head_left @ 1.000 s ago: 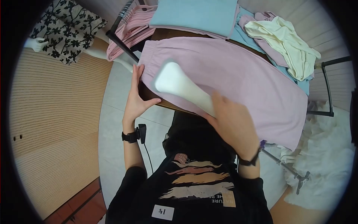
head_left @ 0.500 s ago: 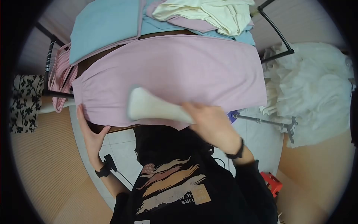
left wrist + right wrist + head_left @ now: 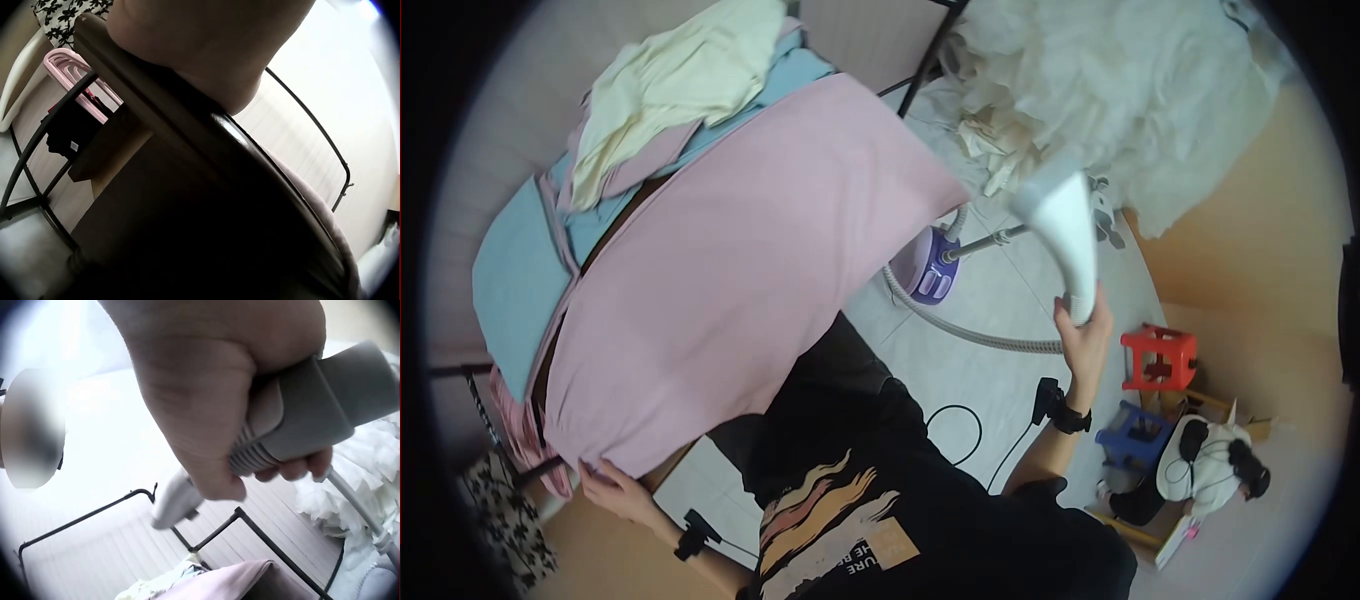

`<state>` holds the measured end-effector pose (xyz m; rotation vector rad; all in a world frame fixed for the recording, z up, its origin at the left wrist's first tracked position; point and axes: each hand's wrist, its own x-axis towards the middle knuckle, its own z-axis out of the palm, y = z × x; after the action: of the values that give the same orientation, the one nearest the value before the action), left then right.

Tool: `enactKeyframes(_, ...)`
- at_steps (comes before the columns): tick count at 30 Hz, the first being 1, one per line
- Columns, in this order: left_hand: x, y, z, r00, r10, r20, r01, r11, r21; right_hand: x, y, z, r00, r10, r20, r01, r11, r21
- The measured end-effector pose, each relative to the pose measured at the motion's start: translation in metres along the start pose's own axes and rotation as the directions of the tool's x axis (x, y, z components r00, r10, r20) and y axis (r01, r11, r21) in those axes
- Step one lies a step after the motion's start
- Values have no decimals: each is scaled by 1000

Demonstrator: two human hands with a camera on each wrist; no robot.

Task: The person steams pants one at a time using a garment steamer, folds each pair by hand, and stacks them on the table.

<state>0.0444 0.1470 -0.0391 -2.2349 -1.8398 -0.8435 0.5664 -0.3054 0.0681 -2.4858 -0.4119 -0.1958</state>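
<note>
A pink garment (image 3: 730, 250) with a gathered waist lies spread over the dark table (image 3: 206, 144). My left hand (image 3: 618, 492) rests at its waist end, fingertips on the cloth by the table's edge; the left wrist view shows only the heel of this hand, over the rim. Out past the garment's other end, my right hand (image 3: 1086, 338) grips the handle of a white garment steamer head (image 3: 1068, 225), raised above the floor. In the right wrist view, fingers and thumb wrap its ribbed grey handle (image 3: 306, 415). The steamer's purple base (image 3: 927, 265) stands on the floor.
Folded blue cloth (image 3: 520, 285) and a cream garment (image 3: 675, 75) lie along the table's far side. A grey hose (image 3: 980, 338) crosses the floor. White ruffled fabric (image 3: 1120, 90) hangs beyond. Red (image 3: 1160, 357) and blue (image 3: 1135, 435) stools stand at right; pink hangers (image 3: 69, 69) hang at left.
The steamer head has lifted off the pink garment and swung out to the right. My view has turned rightward. The left hand stays at the waist end, its fingers closer together.
</note>
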Motion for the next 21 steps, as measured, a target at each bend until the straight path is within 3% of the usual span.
enactKeyframes(2,-1,-2,1,1000,6,-4,-7,1000,-18,-2,34,3,991,66,-117,-54,994,99)
enactKeyframes(4,-3,-3,1,1000,1,-10,-1,999,-33,6,38,2,936,221,-275,-80,892,445)
enactKeyframes(5,-4,-4,1,999,22,-41,-24,999,-34,12,46,6,924,192,-331,-5,871,491)
enactKeyframes(14,-6,-14,7,997,51,-65,-56,996,-74,49,87,76,876,303,-375,-29,809,586)
enactKeyframes(21,-4,-19,13,999,33,-38,-35,997,-76,46,117,113,845,334,-418,-85,855,511)
